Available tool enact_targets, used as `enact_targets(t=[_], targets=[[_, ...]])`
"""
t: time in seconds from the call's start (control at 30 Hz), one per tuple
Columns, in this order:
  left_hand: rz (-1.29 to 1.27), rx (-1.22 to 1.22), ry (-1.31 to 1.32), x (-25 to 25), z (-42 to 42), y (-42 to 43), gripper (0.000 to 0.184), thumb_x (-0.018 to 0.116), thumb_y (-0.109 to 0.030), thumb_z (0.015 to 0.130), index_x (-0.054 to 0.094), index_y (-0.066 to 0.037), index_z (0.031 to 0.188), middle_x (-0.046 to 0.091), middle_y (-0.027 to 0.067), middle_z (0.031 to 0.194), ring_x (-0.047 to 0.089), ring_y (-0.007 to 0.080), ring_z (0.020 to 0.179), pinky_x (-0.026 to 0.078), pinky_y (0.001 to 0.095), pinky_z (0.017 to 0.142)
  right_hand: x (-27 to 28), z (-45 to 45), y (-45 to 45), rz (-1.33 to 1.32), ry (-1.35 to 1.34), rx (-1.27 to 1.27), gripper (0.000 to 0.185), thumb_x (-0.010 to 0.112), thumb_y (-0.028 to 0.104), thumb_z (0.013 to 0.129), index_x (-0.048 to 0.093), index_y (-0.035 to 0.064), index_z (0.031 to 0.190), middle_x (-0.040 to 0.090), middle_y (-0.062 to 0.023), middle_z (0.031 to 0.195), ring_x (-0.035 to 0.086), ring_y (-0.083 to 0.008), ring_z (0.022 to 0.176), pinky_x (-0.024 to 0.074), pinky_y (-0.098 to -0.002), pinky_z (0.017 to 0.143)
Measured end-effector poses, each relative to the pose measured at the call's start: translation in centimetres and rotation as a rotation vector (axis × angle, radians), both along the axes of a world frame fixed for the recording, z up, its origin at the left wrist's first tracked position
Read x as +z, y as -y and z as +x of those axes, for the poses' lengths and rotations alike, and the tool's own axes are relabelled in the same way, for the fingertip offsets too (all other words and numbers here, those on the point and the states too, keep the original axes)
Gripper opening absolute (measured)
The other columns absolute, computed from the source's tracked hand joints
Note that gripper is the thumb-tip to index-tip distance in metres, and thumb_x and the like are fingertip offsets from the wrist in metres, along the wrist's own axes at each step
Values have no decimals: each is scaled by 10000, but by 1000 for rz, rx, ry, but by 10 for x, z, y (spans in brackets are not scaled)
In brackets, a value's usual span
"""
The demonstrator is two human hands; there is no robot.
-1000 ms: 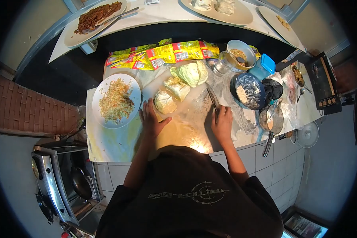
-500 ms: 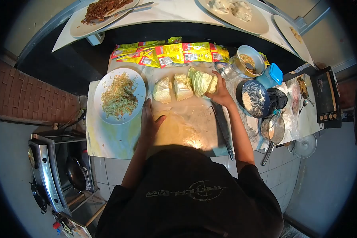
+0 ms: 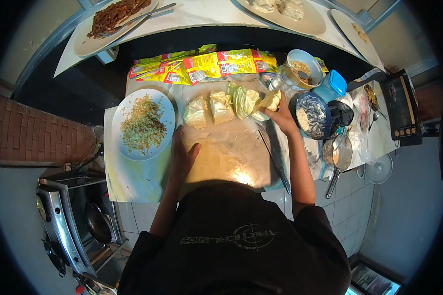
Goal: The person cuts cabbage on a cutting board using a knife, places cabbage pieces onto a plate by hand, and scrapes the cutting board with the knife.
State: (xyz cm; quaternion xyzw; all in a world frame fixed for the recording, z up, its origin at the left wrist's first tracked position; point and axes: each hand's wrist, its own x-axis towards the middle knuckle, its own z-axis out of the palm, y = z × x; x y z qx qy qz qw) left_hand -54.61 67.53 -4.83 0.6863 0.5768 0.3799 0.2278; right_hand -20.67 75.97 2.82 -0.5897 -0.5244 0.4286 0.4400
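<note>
My right hand (image 3: 282, 118) grips a pale green cabbage piece (image 3: 270, 101) at the right end of a row on the cutting board (image 3: 221, 142). Left of it stand a leafy cabbage chunk (image 3: 244, 102) and two cut cabbage chunks, one in the middle (image 3: 222, 107) and one at the left (image 3: 196, 113). My left hand (image 3: 184, 156) rests at the board's left edge, thumb spread from the fingers, holding nothing. Beside it is a white plate (image 3: 170, 105) with shredded vegetables (image 3: 143, 129). A knife (image 3: 274, 161) lies along the board's right side, below my right hand.
Yellow seasoning packets (image 3: 206, 66) lie behind the board. On the right are a glass (image 3: 284, 78), a bowl (image 3: 317, 76), a blue pan (image 3: 313, 116), a blue-lidded container (image 3: 335, 83) and a strainer (image 3: 337, 151). Plates of food (image 3: 310, 24) stand on the shelf above.
My right hand has drawn a cabbage piece to the right, apart from the leafy chunk. My left hand stays at the board's left edge. The view has shifted slightly.
</note>
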Motion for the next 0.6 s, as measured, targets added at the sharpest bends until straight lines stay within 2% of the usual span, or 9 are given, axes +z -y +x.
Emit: enact_targets(t=[0.27,0.33,0.37,0.4,0.43,0.47,0.6], targets=[[26,-61,8,-6,0,5,802,743,-103,805,273,20,1442,343,264,1431,348,426,1338,298,478,1120,2,2,8,17,23,87,802,815,123,740,308,47,1357,535,-123,1210,534,-204,1138,444,-313,978],[-28,-70,29,-1,0,7,784,730,-92,816,271,17,1442,337,259,1428,344,426,1339,299,475,1121,-6,1,2,24,131,230,878,835,143,724,280,44,1397,504,-141,1263,501,-219,1184,425,-327,1005],[-28,-73,28,-1,0,8,784,730,-92,816,271,17,1442,337,259,1428,344,426,1339,299,475,1121,-4,0,-1,-88,129,264,973,862,162,701,238,52,1439,464,-159,1331,461,-235,1246,389,-338,1048],[-24,-77,18,-1,-1,9,781,727,-89,820,268,16,1443,332,258,1429,344,424,1339,303,470,1119,-4,2,-4,-88,127,261,973,862,162,701,238,52,1439,464,-159,1331,461,-235,1246,389,-338,1048],[-20,-82,9,-1,-2,11,778,723,-85,823,265,14,1444,328,257,1429,344,423,1338,308,465,1117,-5,4,-6,-74,154,313,1015,861,207,712,196,87,1470,455,-176,1350,458,-274,1266,387,-359,1062],[-21,-86,6,4,-2,12,778,723,-85,823,265,14,1444,328,257,1429,344,423,1338,308,465,1117,-5,7,-9,-60,180,365,1058,859,252,723,154,122,1502,446,-193,1368,456,-313,1286,386,-380,1076],[10,-77,45,40,10,15,702,711,-72,833,325,10,1413,378,243,1396,389,415,1305,346,447,1095,-4,17,-27,-126,275,386,1063,867,279,712,182,104,1506,414,-180,1420,413,-303,1331,334,-379,1117]])
